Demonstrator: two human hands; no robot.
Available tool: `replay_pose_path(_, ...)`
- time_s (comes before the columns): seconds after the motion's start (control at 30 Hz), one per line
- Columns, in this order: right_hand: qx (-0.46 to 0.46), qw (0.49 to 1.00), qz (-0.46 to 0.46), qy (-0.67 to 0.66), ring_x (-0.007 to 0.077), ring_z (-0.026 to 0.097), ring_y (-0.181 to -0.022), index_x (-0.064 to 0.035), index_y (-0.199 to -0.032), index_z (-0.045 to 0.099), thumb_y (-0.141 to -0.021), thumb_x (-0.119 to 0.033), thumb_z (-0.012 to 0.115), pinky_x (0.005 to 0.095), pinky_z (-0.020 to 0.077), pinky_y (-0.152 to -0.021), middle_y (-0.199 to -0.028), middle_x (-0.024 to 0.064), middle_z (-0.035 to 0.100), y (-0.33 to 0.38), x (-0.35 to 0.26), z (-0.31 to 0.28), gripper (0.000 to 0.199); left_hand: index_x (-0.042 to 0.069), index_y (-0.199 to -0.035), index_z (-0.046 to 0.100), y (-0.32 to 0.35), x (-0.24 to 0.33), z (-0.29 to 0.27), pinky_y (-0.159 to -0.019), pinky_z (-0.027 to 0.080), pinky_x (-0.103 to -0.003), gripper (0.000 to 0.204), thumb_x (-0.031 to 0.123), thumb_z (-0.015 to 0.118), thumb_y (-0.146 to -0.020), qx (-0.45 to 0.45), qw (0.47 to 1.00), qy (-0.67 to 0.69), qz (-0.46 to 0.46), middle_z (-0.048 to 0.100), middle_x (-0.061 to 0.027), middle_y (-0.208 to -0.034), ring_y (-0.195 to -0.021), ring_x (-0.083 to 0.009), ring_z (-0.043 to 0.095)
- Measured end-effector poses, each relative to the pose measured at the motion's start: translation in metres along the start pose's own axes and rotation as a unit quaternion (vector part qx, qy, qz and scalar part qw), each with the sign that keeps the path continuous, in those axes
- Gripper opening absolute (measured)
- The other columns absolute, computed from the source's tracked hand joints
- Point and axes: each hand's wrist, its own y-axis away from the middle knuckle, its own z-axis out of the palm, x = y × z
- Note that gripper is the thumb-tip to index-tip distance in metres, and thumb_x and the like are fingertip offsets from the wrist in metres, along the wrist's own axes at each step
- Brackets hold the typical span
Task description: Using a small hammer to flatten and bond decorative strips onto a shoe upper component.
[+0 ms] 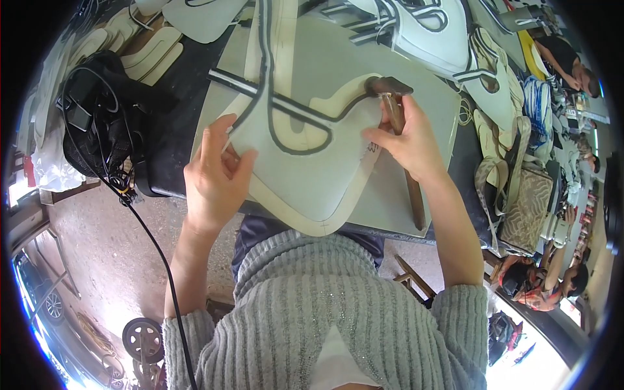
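Observation:
A light grey bag panel [305,185] with a cream border and a dark-edged cutout lies in front of me. My left hand [218,169] pinches its left edge between thumb and fingers. At the right edge, my right hand [406,140] has its thumb on the panel, fingers curled and partly hidden. A hammer with a dark metal head [388,86] and wooden handle [415,201] lies beside the panel; the handle passes behind my right hand, and whether the fingers touch it I cannot tell. A dark-edged strip [244,83] crosses the panel.
Beneath is a greenish-grey board [426,78] on a dark table. Stacked white panels [432,42] stand at the far right, cream pieces [153,58] at the far left. A black bag with cables [97,123] sits left; a patterned bag [525,205] right. Other people are at the right.

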Motion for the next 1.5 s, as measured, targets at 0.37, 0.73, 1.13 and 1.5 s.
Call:
replay_pose_path(0.37, 0.005, 0.999, -0.018, 0.037, 0.0124, 0.054, -0.065, -0.0018, -0.102, 0.051, -0.073, -0.009, 0.083, 0.0297, 0.0479, -0.063, -0.077, 0.0032, 0.057, -0.001, 0.000, -0.001, 0.043, -0.003, -0.118, 0.059, 0.011, 0.021, 0.013, -0.098, 0.050, -0.044, 0.048, 0.002, 0.079, -0.074, 0.121, 0.932, -0.170, 0.298, 0.060, -0.0193, -0.127, -0.121, -0.0344, 0.056)
replay_pose_path(0.73, 0.011, 0.997, 0.034, -0.069, 0.0111, 0.058, -0.065, -0.0002, -0.103, 0.051, -0.080, -0.004, 0.078, 0.0279, 0.0489, -0.061, -0.078, 0.0036, 0.058, -0.008, 0.001, -0.005, 0.036, -0.006, -0.114, 0.063, 0.032, 0.020, 0.054, -0.101, 0.047, -0.047, 0.044, 0.007, 0.073, -0.073, -0.045, 0.933, -0.131, 0.331, 0.063, -0.0186, -0.124, -0.118, -0.0324, 0.058)
replay_pose_path(1.13, 0.042, 0.996, -0.037, 0.073, 0.0237, 0.067, -0.068, -0.0005, -0.099, 0.047, -0.078, -0.006, 0.078, 0.0373, 0.0525, -0.062, -0.078, 0.0101, 0.064, -0.020, -0.002, -0.005, 0.038, -0.001, -0.129, 0.058, 0.030, 0.030, 0.049, -0.106, 0.037, -0.043, 0.054, 0.011, 0.068, -0.078, -0.110, 0.915, -0.230, 0.311, 0.062, -0.0099, -0.132, -0.119, -0.0245, 0.050)
replay_pose_path(1.5, 0.021, 0.993, -0.020, 0.118, 0.0243, 0.057, -0.072, -0.0011, -0.118, 0.050, -0.072, -0.015, 0.087, 0.0376, 0.0482, -0.067, -0.082, 0.0115, 0.057, -0.035, -0.002, -0.021, 0.060, -0.001, -0.128, 0.059, 0.029, 0.030, 0.050, -0.108, 0.038, -0.044, 0.053, 0.010, 0.069, -0.077, -0.116, 0.914, -0.233, 0.312, 0.062, -0.0103, -0.131, -0.120, -0.0259, 0.051)
